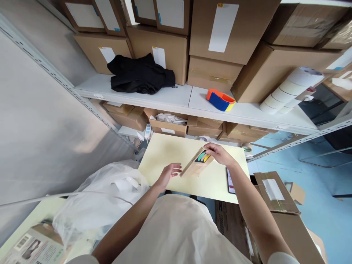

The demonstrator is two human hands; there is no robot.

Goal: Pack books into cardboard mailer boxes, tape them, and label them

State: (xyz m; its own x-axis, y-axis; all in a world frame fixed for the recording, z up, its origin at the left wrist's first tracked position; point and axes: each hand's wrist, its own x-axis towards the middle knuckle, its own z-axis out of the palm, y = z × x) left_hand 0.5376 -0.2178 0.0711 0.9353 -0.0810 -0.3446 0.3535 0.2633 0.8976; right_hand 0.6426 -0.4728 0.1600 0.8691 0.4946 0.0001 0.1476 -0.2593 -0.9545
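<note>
Pale-yellow tabletop (165,150), cartons (176,47) shelved behind; I see right grip (218,154) pinching flat box (196,165), left grip (167,174) loosely open, empty.

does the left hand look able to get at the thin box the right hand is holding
Likely yes: the left hand looks empty and is just beside the lower end of the thin box, with nothing showing between. The right hand holds the upper end, leaving the lower end free.
</note>
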